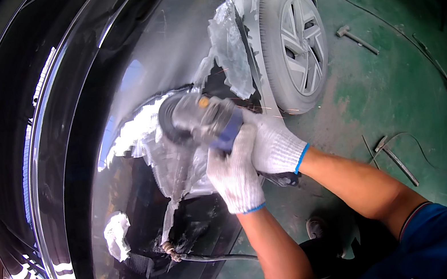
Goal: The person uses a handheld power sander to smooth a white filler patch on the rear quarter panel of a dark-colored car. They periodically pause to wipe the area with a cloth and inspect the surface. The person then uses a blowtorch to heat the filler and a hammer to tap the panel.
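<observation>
An angle grinder (212, 119) with a blue body is held against the dark car door (164, 50), its disc blurred. My left hand (236, 179) and my right hand (274, 140), both in white knit gloves with blue cuffs, are closed around the grinder's body, side by side. Thin orange sparks fly from it toward the wheel. Around the disc, the paint is ground down to bright bare metal (166, 165). Lower down the door, another bare patch (117, 236) shows. The disc hides the exact spot where it meets the panel.
A dusty grey wheel (295, 45) stands at the door's far right. On the green floor lie a hammer (357, 40), a second hammer (395, 161) and a thin cable (372, 13). A hose or cable (218, 256) with a brass-coloured end runs across the lower door.
</observation>
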`<state>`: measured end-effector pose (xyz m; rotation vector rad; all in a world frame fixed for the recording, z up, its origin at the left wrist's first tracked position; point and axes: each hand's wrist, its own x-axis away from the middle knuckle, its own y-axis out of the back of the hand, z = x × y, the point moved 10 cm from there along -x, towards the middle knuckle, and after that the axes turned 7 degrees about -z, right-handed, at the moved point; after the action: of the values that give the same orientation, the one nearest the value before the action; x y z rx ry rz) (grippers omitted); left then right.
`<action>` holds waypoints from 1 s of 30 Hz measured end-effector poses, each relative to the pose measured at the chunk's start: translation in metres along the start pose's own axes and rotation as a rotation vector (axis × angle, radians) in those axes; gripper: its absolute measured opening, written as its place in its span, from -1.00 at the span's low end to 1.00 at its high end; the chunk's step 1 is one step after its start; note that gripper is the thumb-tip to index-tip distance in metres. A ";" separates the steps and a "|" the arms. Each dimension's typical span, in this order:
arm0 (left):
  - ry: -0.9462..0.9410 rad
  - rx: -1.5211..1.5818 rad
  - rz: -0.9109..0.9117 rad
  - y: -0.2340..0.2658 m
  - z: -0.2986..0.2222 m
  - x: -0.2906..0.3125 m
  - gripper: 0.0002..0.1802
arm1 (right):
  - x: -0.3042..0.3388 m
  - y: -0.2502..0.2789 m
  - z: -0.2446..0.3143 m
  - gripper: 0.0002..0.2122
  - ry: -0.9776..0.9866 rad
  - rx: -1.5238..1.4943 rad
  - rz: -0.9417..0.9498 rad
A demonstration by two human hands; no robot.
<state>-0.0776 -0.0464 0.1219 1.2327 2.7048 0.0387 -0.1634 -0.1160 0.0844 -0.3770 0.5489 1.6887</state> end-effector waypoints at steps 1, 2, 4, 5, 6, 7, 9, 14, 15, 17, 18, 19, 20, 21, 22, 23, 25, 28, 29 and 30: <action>0.012 0.011 0.041 -0.006 0.002 -0.005 -0.42 | -0.002 0.003 -0.007 -0.55 -0.030 -0.059 -0.056; 0.024 0.021 0.082 -0.011 0.007 -0.009 -0.43 | -0.002 0.000 -0.009 -0.57 -0.014 -0.043 -0.047; -0.061 -0.039 0.006 0.008 -0.005 -0.001 -0.42 | -0.005 0.002 0.007 -0.59 0.045 -0.019 -0.038; -0.076 0.040 -0.025 0.009 0.000 0.005 -0.42 | -0.002 0.008 0.018 -0.60 0.072 0.063 0.022; -0.063 0.078 -0.017 0.003 0.002 0.005 -0.42 | 0.000 0.011 0.025 -0.61 0.098 0.143 0.084; -0.066 0.114 -0.020 0.001 -0.007 0.007 -0.42 | -0.004 0.013 0.031 -0.63 0.082 0.148 0.075; 0.016 0.086 -0.002 -0.005 -0.006 0.000 -0.41 | -0.011 0.022 0.022 -0.64 0.051 0.149 -0.003; 0.022 0.229 0.061 -0.018 0.007 0.005 -0.45 | -0.006 0.038 0.028 -0.69 0.010 0.298 0.101; 0.045 0.241 0.073 -0.023 0.011 0.004 -0.45 | -0.008 0.047 0.032 -0.67 0.082 0.334 0.050; 0.076 0.264 0.130 -0.034 0.004 -0.001 -0.45 | -0.020 0.055 0.031 -0.63 -0.007 0.357 0.055; 0.078 0.286 0.153 -0.039 0.003 -0.002 -0.45 | -0.024 0.061 0.033 -0.61 -0.052 0.368 0.058; 0.077 0.317 0.179 -0.048 0.002 -0.001 -0.45 | -0.026 0.070 0.038 -0.56 -0.074 0.363 0.071; 0.076 0.347 0.204 -0.055 0.003 0.001 -0.44 | -0.025 0.073 0.037 -0.57 -0.072 0.381 0.072; 0.045 0.315 0.208 -0.056 0.008 -0.001 -0.45 | -0.023 0.074 0.035 -0.57 -0.069 0.397 0.074; 0.059 0.327 0.207 -0.058 0.010 0.000 -0.45 | -0.021 0.076 0.029 -0.58 -0.079 0.421 0.076; 0.072 0.339 0.205 -0.059 0.010 0.000 -0.46 | -0.023 0.078 0.027 -0.56 -0.062 0.440 0.068; 0.130 0.326 0.194 -0.056 0.005 0.001 -0.47 | -0.028 0.075 0.033 -0.57 -0.057 0.459 0.092; 0.123 0.382 0.216 -0.062 0.009 -0.004 -0.49 | -0.031 0.075 0.033 -0.59 -0.087 0.465 0.094; 0.091 0.431 0.263 -0.069 0.015 -0.004 -0.44 | -0.027 0.078 0.022 -0.59 -0.069 0.471 0.067; 0.117 0.442 0.280 -0.076 0.027 -0.001 -0.45 | -0.023 0.083 0.013 -0.59 -0.051 0.476 0.042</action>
<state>-0.1297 -0.0985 0.0883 1.7730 2.7012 -0.4902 -0.2392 -0.1383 0.1202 0.0220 0.8995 1.5421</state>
